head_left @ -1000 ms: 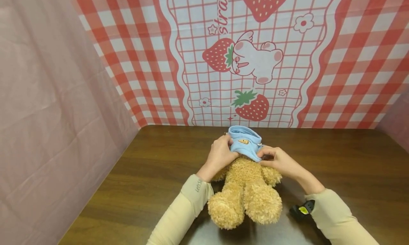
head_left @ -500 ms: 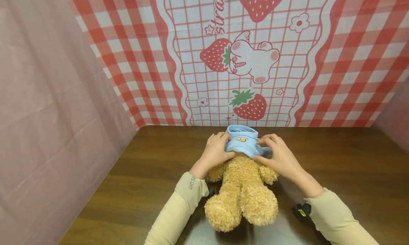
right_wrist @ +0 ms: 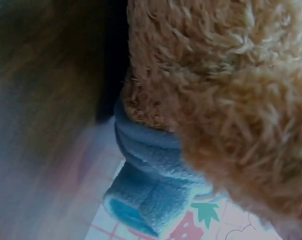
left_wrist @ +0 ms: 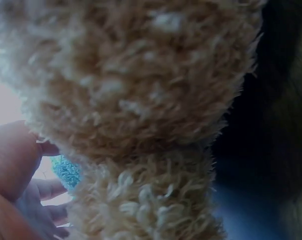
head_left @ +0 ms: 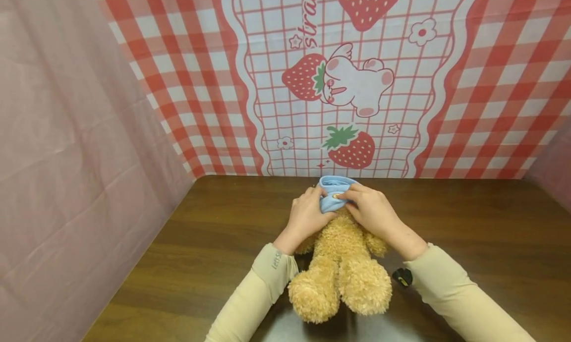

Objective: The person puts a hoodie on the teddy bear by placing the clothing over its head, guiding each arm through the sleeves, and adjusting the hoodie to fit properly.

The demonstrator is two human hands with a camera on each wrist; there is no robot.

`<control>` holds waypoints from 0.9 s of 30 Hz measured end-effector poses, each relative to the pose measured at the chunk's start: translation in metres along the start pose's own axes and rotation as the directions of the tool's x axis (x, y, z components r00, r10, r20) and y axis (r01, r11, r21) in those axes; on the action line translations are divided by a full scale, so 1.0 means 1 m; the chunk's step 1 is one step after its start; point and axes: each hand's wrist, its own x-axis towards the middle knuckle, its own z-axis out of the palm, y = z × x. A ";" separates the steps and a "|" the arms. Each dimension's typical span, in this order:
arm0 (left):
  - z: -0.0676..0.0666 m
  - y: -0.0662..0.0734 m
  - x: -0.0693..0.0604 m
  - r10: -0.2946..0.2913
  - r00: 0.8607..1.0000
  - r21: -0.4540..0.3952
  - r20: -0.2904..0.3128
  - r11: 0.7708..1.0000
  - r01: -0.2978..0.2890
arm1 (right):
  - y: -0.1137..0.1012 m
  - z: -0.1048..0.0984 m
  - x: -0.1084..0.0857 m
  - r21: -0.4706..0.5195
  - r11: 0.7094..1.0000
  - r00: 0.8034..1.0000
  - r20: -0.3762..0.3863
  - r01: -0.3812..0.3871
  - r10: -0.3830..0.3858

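- A fluffy tan toy (head_left: 341, 243) is laid on the brown table (head_left: 214, 233), with its two feet pointed back towards the person.
- A small blue top (head_left: 327, 203) is seen at the far end of the toy, with its round hole turned to the back wall.
- One side of the top is gripped by the left hand (head_left: 305, 214), with the thumb near the tan fur.
- The front of the top is pinched by the right hand (head_left: 374, 210), and a little yellow patch (head_left: 335, 196) is partly covered by its fingers.
- From the right wrist, the blue cloth is seen wrapped round the fur, and a short blue tube (right_wrist: 146, 197) with an open end is shown.
- From the left wrist, most of the view is filled by blurry fur.
- Both arms are covered by pale sleeves (head_left: 250, 295).
- The back wall is covered by a red and white cloth (head_left: 196, 84) with strawberries printed on it.
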 end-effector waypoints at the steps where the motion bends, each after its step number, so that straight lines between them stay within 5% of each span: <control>1: 0.001 0.001 0.000 -0.002 1.000 0.009 -0.010 1.000 0.002 | -0.001 0.000 0.001 -0.014 1.000 1.000 -0.020 0.010 -0.011; 14: 0.005 0.010 -0.007 -0.059 0.990 0.108 -0.129 0.991 0.073 | -0.012 0.005 -0.004 -0.002 0.991 0.989 -0.059 0.132 -0.132; 18: 0.006 0.013 -0.005 -0.063 0.990 0.133 -0.127 0.988 0.080 | -0.014 0.007 -0.010 0.049 0.993 0.994 -0.028 0.106 -0.105; 22: 0.006 0.010 -0.004 0.026 0.993 0.145 -0.116 0.989 -0.009 | -0.012 0.005 -0.014 0.076 0.996 0.998 0.038 0.055 -0.058; 27: 0.003 -0.002 -0.001 0.167 0.985 0.165 -0.043 0.974 -0.158 | -0.007 0.002 -0.013 0.071 0.991 0.990 0.075 0.110 -0.116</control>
